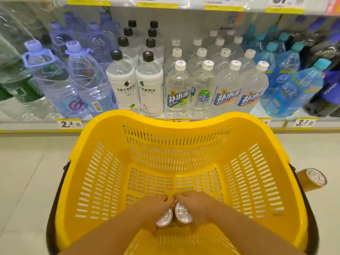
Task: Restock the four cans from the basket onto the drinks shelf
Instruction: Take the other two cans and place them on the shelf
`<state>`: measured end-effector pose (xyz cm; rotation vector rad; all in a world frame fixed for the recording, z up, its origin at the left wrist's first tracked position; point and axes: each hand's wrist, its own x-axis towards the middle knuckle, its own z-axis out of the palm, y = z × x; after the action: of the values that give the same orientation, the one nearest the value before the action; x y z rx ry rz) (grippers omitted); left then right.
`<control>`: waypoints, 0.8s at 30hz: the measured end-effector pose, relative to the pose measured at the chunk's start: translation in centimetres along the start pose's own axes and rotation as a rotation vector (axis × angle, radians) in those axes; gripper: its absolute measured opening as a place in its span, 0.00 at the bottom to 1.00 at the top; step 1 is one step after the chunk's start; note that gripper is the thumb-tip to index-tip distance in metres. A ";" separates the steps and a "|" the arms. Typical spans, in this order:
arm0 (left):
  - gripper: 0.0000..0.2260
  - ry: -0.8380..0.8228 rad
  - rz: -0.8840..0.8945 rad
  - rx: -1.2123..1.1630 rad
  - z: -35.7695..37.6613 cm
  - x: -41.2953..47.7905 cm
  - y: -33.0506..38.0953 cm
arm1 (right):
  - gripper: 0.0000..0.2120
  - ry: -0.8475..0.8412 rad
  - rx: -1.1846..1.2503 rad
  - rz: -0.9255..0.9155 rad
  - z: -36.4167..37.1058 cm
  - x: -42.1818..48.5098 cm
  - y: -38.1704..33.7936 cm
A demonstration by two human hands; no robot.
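A yellow slotted basket stands on the floor in front of the drinks shelf. Both my hands reach down into its near end. My left hand is wrapped around one can with a silver top. Right beside it, my right hand is wrapped around a second can. The two cans stand side by side, touching or nearly so. A third yellow can sits on the floor outside the basket, at its right side.
The shelf is packed with rows of bottles: large clear water bottles at the left, white-labelled bottles, clear blue-labelled bottles, blue bottles at the right. Price tags line the shelf edge. Black basket handles hang down its sides.
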<state>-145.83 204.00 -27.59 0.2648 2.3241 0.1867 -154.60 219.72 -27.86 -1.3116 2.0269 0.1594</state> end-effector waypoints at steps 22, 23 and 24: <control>0.30 0.888 -0.199 -0.819 -19.1 -17.1 1.6 | 0.33 0.588 0.827 0.115 -21.2 -15.0 -2.2; 0.29 0.919 -0.197 -0.861 -21.8 -19.2 2.3 | 0.32 0.604 0.845 0.114 -23.9 -16.9 -2.9; 0.30 0.946 -0.194 -0.899 -24.5 -21.4 3.1 | 0.32 0.622 0.866 0.111 -26.7 -18.8 -3.8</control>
<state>-148.54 200.36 4.77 -0.6279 2.8162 1.4564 -160.14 219.88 4.53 -0.7170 2.2308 -1.0791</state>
